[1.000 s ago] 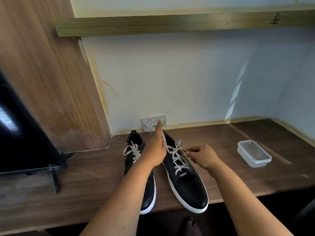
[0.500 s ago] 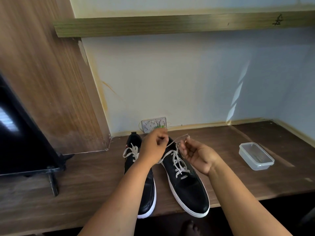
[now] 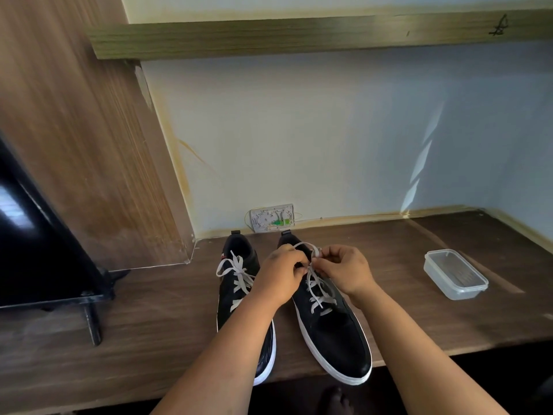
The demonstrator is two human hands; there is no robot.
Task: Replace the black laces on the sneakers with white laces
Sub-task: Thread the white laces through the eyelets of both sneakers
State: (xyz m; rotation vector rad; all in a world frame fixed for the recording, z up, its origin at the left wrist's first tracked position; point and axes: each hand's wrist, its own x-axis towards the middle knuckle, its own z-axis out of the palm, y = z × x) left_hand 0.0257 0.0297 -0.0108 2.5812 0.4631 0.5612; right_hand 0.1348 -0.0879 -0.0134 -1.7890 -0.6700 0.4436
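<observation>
Two hands on the last bow, nearly done here.
Since a moment ago the left hand (image 3: 281,277) and right hand (image 3: 344,272) have closed together, each pinching the white lace (image 3: 321,292) atop the right sneaker (image 3: 335,324); left sneaker (image 3: 239,283) already laced. Toes overhang the desk (image 3: 149,324) edge; plastic box (image 3: 454,274) well apart.

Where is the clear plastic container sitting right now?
In the head view, the clear plastic container sits lid-on at the right of the wooden desk, apart from the right sneaker and the right hand.
</observation>
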